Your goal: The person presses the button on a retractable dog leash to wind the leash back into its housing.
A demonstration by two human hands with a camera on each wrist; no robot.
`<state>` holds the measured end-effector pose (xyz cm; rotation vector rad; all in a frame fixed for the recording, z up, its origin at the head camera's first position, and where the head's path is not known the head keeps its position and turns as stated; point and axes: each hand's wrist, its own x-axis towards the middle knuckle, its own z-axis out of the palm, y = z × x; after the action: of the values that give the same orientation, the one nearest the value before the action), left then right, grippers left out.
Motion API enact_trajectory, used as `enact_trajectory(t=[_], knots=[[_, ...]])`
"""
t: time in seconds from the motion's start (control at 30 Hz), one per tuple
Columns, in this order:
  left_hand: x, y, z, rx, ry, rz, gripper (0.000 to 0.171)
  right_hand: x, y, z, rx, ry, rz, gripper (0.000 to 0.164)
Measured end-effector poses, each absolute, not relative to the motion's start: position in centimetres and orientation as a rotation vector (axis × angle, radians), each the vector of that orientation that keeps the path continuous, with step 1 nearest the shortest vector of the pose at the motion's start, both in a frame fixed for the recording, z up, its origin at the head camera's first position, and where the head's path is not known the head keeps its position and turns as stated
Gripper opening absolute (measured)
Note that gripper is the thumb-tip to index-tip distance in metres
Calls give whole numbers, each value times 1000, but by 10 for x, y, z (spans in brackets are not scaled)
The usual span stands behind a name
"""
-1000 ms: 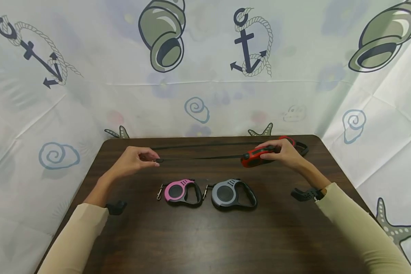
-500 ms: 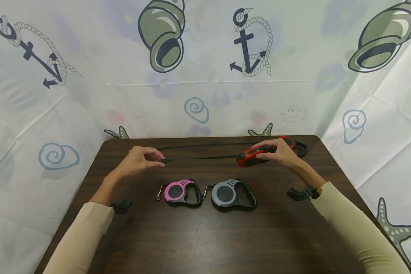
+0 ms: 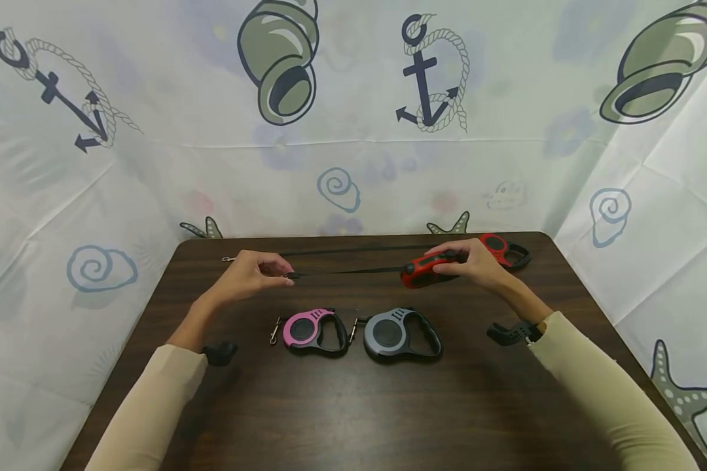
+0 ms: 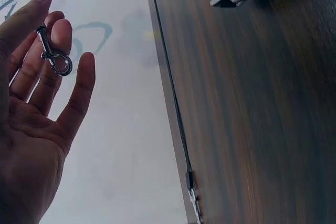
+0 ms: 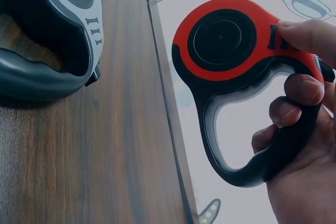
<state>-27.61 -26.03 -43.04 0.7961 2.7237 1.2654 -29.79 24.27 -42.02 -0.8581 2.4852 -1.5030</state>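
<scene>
At the far left, by the back edge of the counter [image 3: 353, 412], lies the back clip [image 3: 228, 259]. Next comes the left hand [image 3: 256, 271], held up over the wood. Its thumb and fingers pinch the top of a silver clip [image 4: 47, 53], and the round end of the clip shows in front of the fingers. The little finger sticks out by itself. A thin black cord [image 3: 353, 271] runs straight from this pinch over to the red leash.

Closer to the person, in the middle, the pink leash [image 3: 303, 329] lies flat, with its hook [image 3: 275, 331] on the left and its handle [image 3: 344, 335] on the right. Just right of it lies the grey leash [image 3: 395, 333], and the grey one's hook sits between the two, right by the pink handle.

Farther right is the red leash [image 3: 427, 270], up in the right hand [image 3: 471, 258]. The fingers curl through the loop and around the grip [image 5: 286, 150], and the thumb rests on the red side. The two hands are well apart.

Last, the other red leash [image 3: 495, 247] lies at the back right corner, partly hidden by the right hand. Its back cord [image 3: 342, 251] goes left along the back edge, behind both hands, to the back clip
</scene>
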Motion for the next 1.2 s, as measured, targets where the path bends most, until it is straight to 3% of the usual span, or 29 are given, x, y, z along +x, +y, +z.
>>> enact_trajectory(t=[1.2], knots=[[-281, -217, -430, 875, 2659, 1279, 17, -302, 208, -425, -949, 2380, -1564, 34]])
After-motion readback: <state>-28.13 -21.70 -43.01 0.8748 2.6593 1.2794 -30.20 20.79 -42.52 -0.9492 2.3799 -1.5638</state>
